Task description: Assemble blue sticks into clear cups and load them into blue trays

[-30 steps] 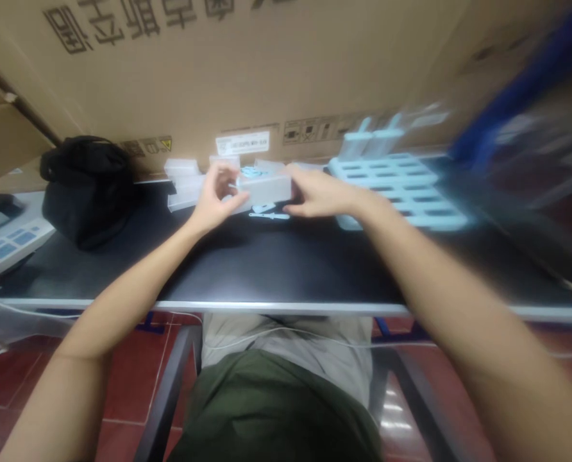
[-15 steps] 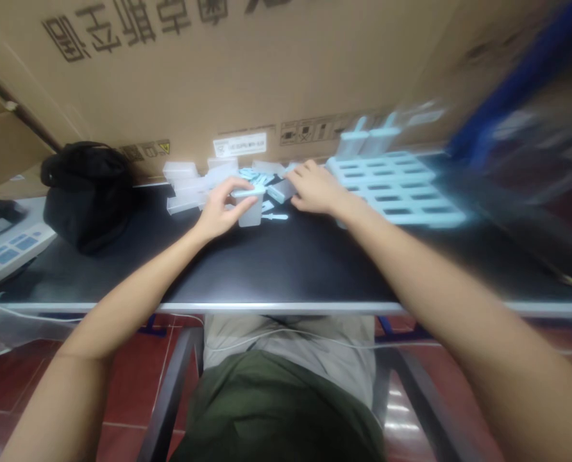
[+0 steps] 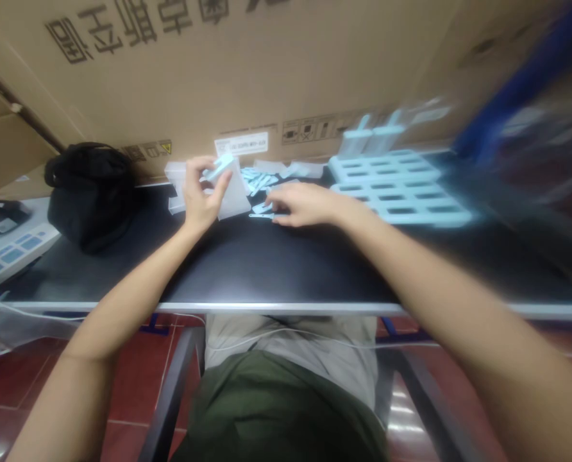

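Note:
My left hand [image 3: 201, 196] is raised a little above the black table [image 3: 276, 263] and closed round a small clear plastic box [image 3: 232, 187] with a pale blue piece at its top. My right hand [image 3: 301, 204] lies low on the table, fingertips pinched at a thin pale blue stick-shaped part [image 3: 263, 215]. Just behind both hands sits a heap of small pale blue parts [image 3: 257, 178] and more clear boxes [image 3: 177, 173].
A pale blue slotted tray [image 3: 401, 189] lies at the right, two upright blue pieces behind it. A black bag [image 3: 90, 192] sits at the left, beside a device with blue keys [image 3: 7, 247]. A big cardboard box [image 3: 247, 70] walls the back. A blurred blue bar [image 3: 517, 83] crosses the right.
My left hand lifted the clear box up and to the left, tilting it. My right hand left the box and slid down to the thin blue part on the table.

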The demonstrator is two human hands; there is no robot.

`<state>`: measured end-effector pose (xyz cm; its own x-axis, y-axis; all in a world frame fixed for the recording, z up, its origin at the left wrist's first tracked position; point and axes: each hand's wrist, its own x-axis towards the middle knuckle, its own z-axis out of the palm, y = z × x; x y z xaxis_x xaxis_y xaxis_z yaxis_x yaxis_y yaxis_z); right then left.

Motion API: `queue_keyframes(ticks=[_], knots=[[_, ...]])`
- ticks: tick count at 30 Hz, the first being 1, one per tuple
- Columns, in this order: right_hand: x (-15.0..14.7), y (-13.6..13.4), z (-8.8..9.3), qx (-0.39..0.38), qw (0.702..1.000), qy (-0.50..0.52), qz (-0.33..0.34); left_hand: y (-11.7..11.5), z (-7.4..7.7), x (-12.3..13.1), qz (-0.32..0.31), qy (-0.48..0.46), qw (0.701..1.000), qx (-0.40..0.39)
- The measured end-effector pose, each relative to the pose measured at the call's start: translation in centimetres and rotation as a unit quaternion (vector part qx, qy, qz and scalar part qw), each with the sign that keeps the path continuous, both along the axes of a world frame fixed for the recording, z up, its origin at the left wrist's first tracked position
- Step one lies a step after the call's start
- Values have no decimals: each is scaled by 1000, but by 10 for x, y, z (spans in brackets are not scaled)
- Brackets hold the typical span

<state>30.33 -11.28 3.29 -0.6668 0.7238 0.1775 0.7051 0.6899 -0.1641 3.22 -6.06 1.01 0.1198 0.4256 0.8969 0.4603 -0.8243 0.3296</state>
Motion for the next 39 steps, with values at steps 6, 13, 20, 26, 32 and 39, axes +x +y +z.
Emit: queue_keyframes(ticks=[6,13,20,26,32,39], knots=[[-3,2,-2,1,1000,-18,8,31,8,-34,86,-16,995,39],[9,10,-9,64,996,-34,-52,53,8,-64,144,4,989,41],[24,29,-23,123,981,-20,-149,58,0,-68,158,150,974,-66],[34,49,-40,100,980,-13,-173,62,-5,-74,138,215,960,-113],[33,48,-44,78,988,12,-134,60,-4,-71,149,220,958,-104],[32,45,-35,60,988,46,-132,40,8,-54,103,192,976,-10]])
